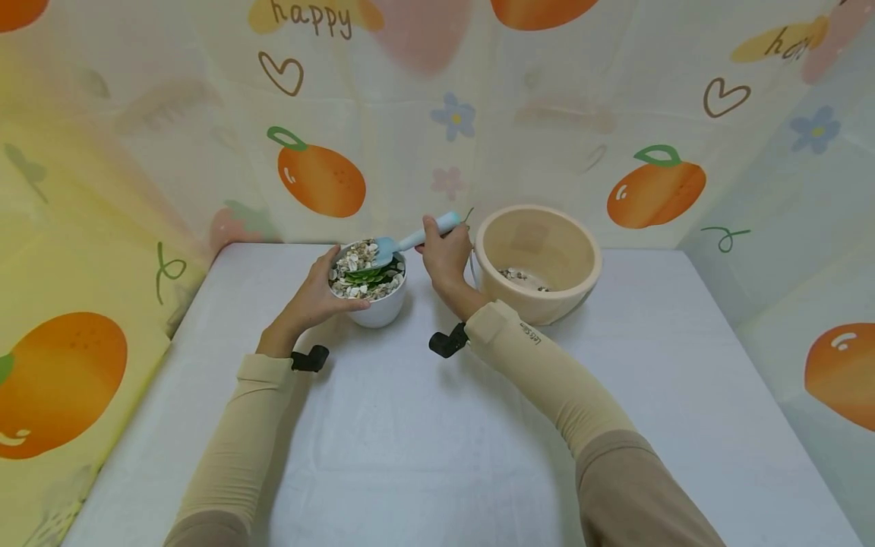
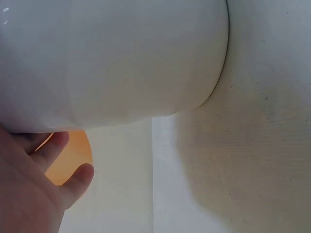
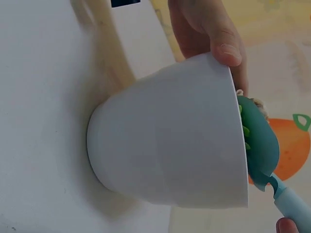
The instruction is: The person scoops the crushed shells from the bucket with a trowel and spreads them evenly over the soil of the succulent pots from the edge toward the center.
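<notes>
A white pot (image 1: 380,310) holds a green succulent (image 1: 372,275) ringed by pale pebbles (image 1: 355,258). My left hand (image 1: 316,298) grips the pot's near-left side, its thumb along the front rim. With my right hand (image 1: 446,254) I hold the pale blue handle of a small trowel (image 1: 384,252). Its blade lies tilted over the pot, above the pebbles and leaves. In the right wrist view the blue-green blade (image 3: 260,138) overlaps the pot's rim, and my left thumb rests on that rim. The left wrist view is mostly filled by the pot's white wall (image 2: 121,58).
Right of the white pot stands a large beige basin (image 1: 547,300) with some pebbles (image 1: 522,279) on its bottom. Both stand near the back edge of the white-covered table (image 1: 410,456). A printed curtain (image 1: 519,144) hangs directly behind.
</notes>
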`<state>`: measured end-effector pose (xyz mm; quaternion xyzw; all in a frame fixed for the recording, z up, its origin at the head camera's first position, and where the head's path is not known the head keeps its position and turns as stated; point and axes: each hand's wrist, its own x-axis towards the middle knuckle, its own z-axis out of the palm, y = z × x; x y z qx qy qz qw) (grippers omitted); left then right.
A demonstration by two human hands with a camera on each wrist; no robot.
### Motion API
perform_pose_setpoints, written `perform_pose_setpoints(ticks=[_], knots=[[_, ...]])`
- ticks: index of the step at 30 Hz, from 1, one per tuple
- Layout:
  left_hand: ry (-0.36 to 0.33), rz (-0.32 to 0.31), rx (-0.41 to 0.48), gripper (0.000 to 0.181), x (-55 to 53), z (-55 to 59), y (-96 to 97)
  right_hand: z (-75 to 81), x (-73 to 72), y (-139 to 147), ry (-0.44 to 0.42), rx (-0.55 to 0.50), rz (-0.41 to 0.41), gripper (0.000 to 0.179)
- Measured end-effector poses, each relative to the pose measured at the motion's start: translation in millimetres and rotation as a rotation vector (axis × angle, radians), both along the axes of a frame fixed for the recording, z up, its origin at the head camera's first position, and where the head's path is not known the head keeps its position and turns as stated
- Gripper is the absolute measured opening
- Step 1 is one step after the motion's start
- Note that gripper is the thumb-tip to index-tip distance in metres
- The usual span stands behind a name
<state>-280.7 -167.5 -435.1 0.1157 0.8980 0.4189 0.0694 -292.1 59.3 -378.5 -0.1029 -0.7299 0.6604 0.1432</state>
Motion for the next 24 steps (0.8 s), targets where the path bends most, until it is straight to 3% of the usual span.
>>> perform_pose_setpoints(ticks=[24], knots=[[0.041, 0.079, 0.016, 0.121, 10.0, -2.4, 6.2, -0.7, 2.9, -9, 0.075, 0.024, -0.008, 0.030]])
